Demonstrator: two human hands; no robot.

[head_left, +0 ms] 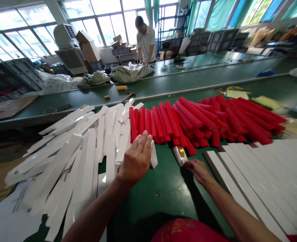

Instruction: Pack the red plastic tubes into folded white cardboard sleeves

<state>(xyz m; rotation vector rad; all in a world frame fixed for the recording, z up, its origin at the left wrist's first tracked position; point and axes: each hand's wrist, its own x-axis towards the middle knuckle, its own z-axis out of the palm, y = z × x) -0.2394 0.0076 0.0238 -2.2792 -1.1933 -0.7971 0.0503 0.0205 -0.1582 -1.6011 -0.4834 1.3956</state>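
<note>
Tape-handling looks in hand as your right hand (pixel 195 167) pinches the near end of the white plastic tape dispenser (pixel 182 160) on the green desk (pixel 161 198), your left hand (pixel 137 156), fingers outstretched, grip unclear, touches a white card piece (pixel 153 156), and steadiness seems needed next.

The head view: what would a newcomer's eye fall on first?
Likely the red rods, heaped centre to right on the green table. White pieces spread loosely to their left; long white boxes lie side by side at lower right. Near the rods, the right hand touches a tape dispenser.
</note>
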